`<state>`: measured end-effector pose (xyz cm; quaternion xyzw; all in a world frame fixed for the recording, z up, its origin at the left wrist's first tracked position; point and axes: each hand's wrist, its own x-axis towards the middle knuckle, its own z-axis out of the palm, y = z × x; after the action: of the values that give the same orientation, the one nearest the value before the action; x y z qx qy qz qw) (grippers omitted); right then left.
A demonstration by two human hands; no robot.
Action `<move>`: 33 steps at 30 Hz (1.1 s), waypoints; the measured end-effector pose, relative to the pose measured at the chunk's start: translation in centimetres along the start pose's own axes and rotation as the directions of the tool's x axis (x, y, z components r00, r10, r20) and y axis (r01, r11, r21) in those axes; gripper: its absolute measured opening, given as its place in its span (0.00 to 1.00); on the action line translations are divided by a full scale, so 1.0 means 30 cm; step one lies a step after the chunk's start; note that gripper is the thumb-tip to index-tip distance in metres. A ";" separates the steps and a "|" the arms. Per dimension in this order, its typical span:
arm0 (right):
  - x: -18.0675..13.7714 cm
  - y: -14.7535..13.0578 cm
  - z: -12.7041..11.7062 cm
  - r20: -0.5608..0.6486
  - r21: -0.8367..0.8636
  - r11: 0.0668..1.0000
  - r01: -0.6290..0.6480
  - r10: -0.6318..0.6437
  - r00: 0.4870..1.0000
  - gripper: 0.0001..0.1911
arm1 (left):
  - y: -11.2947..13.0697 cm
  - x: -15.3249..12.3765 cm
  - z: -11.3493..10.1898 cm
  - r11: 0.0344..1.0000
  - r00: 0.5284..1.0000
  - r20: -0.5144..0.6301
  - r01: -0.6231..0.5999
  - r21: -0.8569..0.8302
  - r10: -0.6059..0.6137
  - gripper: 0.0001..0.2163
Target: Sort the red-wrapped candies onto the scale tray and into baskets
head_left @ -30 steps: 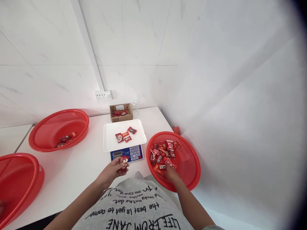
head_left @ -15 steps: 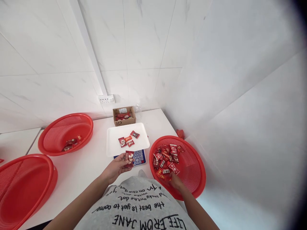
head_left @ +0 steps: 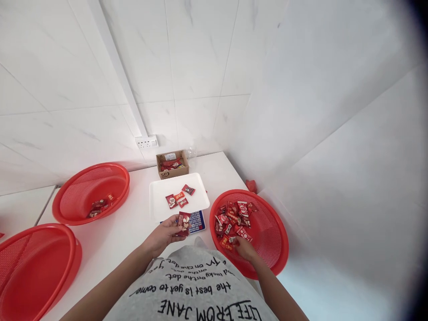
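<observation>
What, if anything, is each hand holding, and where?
Left hand holds a dark red rectangular printed packet by its left side. Right hand, in the round red plastic basket: cannot tell.

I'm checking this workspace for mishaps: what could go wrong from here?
The left hand holds a red packet near the scale and might brush a key. The loose packets on the white tray could slide if bumped. The basket under the right hand seems to overhang the table; with its support hidden, it might tip if pushed.
</observation>
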<state>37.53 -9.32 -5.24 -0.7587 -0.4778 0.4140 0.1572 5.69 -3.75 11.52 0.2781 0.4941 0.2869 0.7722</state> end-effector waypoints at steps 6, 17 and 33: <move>0.022 -0.053 -0.021 0.029 0.000 0.999 0.034 -0.034 0.999 0.04 | 0.014 0.003 -0.015 1.000 1.000 0.008 -0.011 0.015 0.011 0.21; 0.023 -0.114 0.005 0.036 -0.019 0.995 0.100 -0.099 0.994 0.04 | -0.012 -0.005 -0.047 1.000 0.999 -0.038 0.012 0.008 -0.012 0.20; -0.107 -0.169 0.041 -0.046 0.039 0.997 0.064 -0.063 0.997 0.03 | -0.102 -0.006 -0.104 0.999 0.999 0.027 0.034 0.016 -0.034 0.22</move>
<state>32.90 -9.75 -1.24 -0.7489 -0.4896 0.4013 0.1961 3.26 -5.51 8.33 0.2795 0.4902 0.2660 0.7816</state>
